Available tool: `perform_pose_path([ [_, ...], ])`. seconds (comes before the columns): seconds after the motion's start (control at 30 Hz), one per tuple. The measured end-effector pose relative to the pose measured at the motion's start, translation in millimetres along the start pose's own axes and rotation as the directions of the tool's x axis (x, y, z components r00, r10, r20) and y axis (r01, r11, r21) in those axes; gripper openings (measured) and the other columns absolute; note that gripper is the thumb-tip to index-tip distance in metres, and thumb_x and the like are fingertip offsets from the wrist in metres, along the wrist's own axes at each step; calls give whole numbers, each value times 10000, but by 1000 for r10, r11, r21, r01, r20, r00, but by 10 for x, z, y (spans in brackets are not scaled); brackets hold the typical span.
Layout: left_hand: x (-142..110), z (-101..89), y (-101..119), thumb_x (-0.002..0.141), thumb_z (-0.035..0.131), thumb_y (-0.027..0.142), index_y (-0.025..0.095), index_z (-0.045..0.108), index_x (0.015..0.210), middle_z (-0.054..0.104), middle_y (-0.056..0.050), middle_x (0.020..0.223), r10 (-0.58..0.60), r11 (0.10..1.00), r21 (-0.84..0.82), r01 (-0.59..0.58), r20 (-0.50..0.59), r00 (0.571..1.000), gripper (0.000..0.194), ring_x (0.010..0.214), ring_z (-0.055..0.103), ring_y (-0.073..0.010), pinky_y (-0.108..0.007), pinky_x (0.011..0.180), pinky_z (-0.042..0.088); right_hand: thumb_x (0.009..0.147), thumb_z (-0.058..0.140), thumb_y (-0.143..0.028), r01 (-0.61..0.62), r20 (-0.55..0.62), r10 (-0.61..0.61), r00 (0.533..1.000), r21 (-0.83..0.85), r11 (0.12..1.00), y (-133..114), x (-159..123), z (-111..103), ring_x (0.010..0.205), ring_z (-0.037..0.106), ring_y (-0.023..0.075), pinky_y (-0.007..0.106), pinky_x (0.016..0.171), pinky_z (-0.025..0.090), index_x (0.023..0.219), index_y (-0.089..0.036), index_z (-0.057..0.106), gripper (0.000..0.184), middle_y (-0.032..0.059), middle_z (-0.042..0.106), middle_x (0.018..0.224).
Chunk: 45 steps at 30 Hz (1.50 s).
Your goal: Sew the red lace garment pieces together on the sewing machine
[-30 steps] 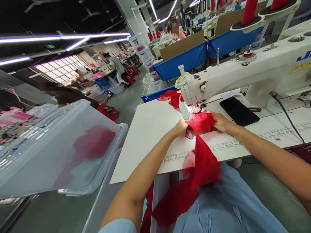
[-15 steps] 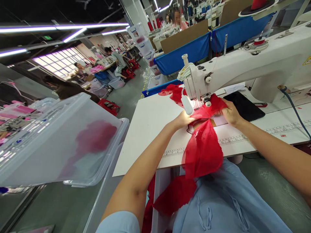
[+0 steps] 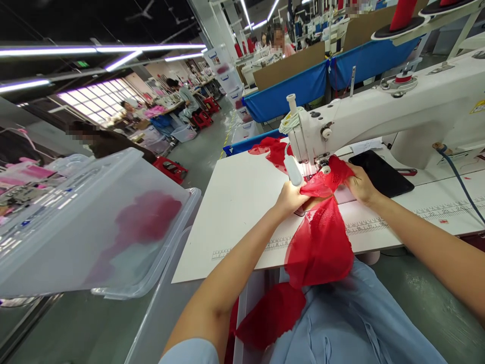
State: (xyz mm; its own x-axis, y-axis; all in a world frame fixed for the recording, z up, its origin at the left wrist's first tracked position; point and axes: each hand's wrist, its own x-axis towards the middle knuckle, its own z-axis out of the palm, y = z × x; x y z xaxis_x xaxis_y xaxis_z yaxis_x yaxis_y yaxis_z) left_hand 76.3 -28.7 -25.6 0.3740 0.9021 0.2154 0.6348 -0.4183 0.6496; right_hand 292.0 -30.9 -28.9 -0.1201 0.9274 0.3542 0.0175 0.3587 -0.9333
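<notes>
Sheer red fabric (image 3: 320, 242) runs from the needle area of a white sewing machine (image 3: 364, 114) over the table's front edge and down by my lap. My left hand (image 3: 291, 198) grips the fabric's left side, close to the small lit lamp (image 3: 293, 171). On the other side, my right hand (image 3: 359, 184) pinches the bunched right part beside the presser foot. Both hands are closed, and their fingertips are partly hidden by the cloth. More red fabric (image 3: 271, 150) lies behind the needle on the white table (image 3: 223, 212).
A black flat device (image 3: 382, 174) rests right of my right hand. Printed ruler marks line the table's front edge. Left of the table stands a translucent plastic bin (image 3: 94, 227) with red material inside. Blue cloth troughs (image 3: 290, 91) and other people are beyond.
The view has shifted slightly. My left hand has lifted and bunched its side of the fabric a little near the needle; my right hand keeps its hold.
</notes>
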Motion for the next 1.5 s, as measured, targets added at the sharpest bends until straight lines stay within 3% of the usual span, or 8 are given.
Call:
perform_pose_path([
  [0.2,-137,-38,33,784,571,125,205,533,639,621,-26,760,184,941,285,-183,25,983,170,711,554,-179,-302,639,429,715,662,-763,95,168,-78,983,-94,991,-104,-16,-118,721,619,239,371,675,517,810,-233,628,539,35,640,756],
  [0.37,-241,-28,51,755,578,54,209,655,751,667,-53,802,295,842,465,-272,24,955,173,835,576,-236,-375,741,396,894,574,-395,241,425,-93,900,-308,920,-127,-54,-162,975,644,247,374,856,491,1021,-249,710,237,65,699,1067],
  [0.5,-251,15,23,900,489,65,202,677,813,625,-59,752,424,716,588,-377,64,904,248,818,574,-225,-362,702,361,938,453,-279,394,545,-79,835,-491,777,-77,-104,-136,791,595,185,307,665,435,946,-253,704,252,38,648,949],
  [0.57,-248,33,9,976,426,101,190,662,790,592,-54,727,459,679,603,-419,97,883,314,757,555,-199,-341,653,346,946,434,-254,465,559,-109,822,-549,695,-77,-120,-113,747,555,171,297,615,387,861,-237,656,238,37,640,946],
  [0.7,-270,52,31,1039,368,166,184,628,753,566,-45,722,450,686,586,-431,123,885,387,670,518,-167,-323,595,344,972,363,-192,522,599,-130,790,-547,654,-127,-123,-62,739,543,167,292,593,353,754,-227,545,286,24,650,854],
  [0.9,-351,43,168,1053,426,271,202,613,839,616,-14,728,213,874,438,-210,43,976,292,661,579,-152,-280,606,473,975,359,-175,536,590,-106,800,-626,566,-132,-115,-33,645,490,162,312,511,257,723,-221,491,288,20,584,724],
  [1.13,-447,7,65,990,447,79,122,607,1260,668,-191,1259,497,572,678,-462,161,853,317,880,661,-225,-352,726,552,959,365,-119,569,595,-119,795,-661,489,-101,-127,-24,634,484,149,305,499,228,715,-213,467,280,29,578,722],
  [1.5,-468,-8,22,973,483,54,131,617,1305,656,-218,1298,507,520,708,-477,193,840,367,852,669,-224,-348,684,541,936,383,-110,543,564,-117,818,-686,484,-106,-137,-23,626,487,146,307,488,232,716,-218,433,250,20,565,718],
])
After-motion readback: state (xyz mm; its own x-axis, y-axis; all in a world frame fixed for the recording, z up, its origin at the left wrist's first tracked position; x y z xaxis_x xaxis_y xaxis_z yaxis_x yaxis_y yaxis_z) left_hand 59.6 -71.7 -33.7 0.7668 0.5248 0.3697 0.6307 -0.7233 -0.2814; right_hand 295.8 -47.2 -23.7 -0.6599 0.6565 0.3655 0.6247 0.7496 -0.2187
